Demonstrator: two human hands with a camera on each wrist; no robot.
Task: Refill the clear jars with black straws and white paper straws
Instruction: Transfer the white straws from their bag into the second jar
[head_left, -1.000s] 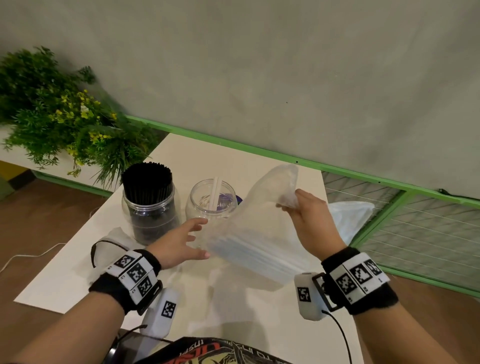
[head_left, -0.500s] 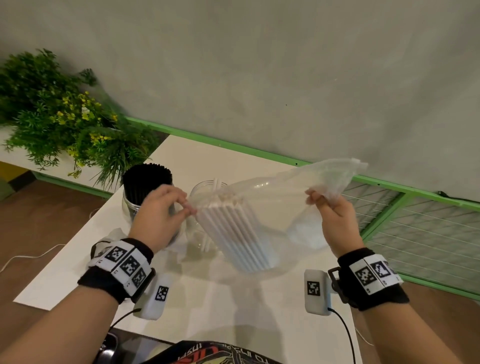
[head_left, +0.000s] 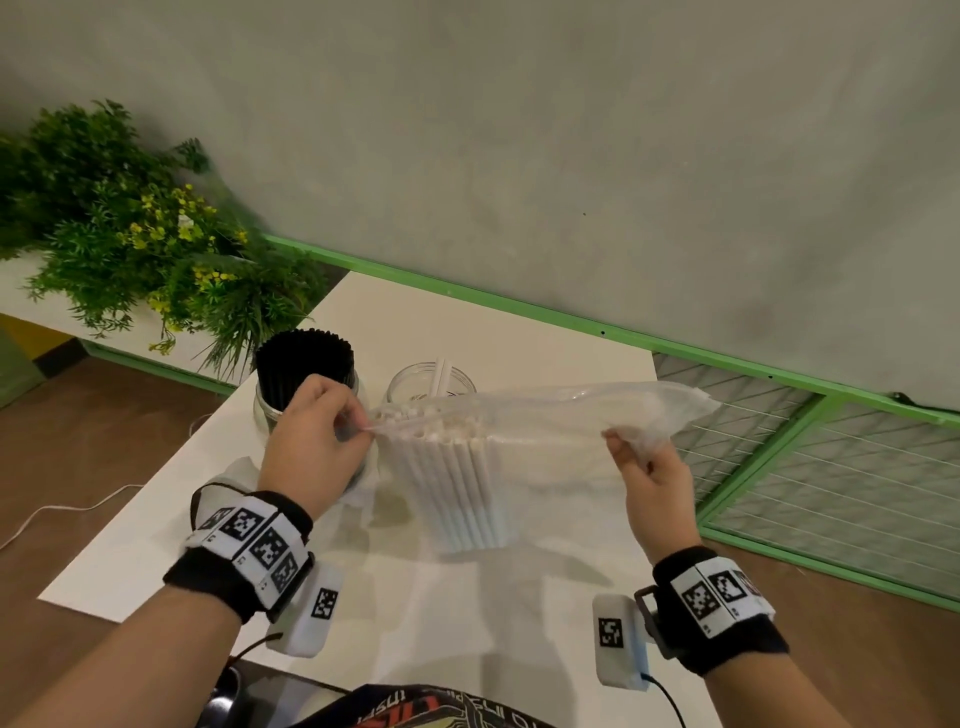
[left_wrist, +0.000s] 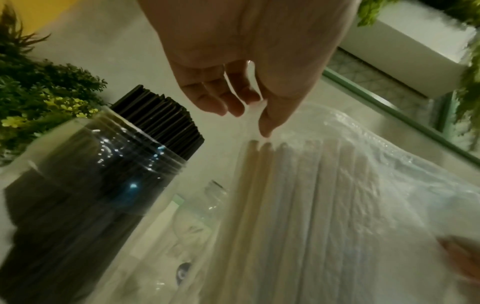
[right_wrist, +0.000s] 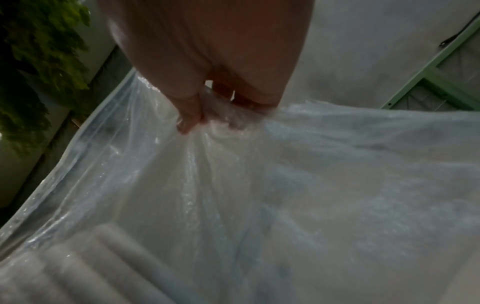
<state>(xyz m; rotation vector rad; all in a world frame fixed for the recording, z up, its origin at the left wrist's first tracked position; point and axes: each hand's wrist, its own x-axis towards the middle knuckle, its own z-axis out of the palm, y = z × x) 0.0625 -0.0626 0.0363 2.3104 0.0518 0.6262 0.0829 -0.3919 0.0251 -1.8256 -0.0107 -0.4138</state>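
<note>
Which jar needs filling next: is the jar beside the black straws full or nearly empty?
Nearly empty: the clear jar shows a single white straw inside.

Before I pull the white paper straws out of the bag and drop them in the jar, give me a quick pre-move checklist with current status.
1. Left hand pinches the plastic bag at its mouth: ok.
2. Right hand grips the bag's other end: ok.
3. White paper straws bundled, ends exposed at the bag mouth: ok.
4. Target clear jar open, holds one straw, has room: ok.
5. Jar of black straws already full: ok.
6. A hand free to draw straws: not ok, both hold the bag.
</note>
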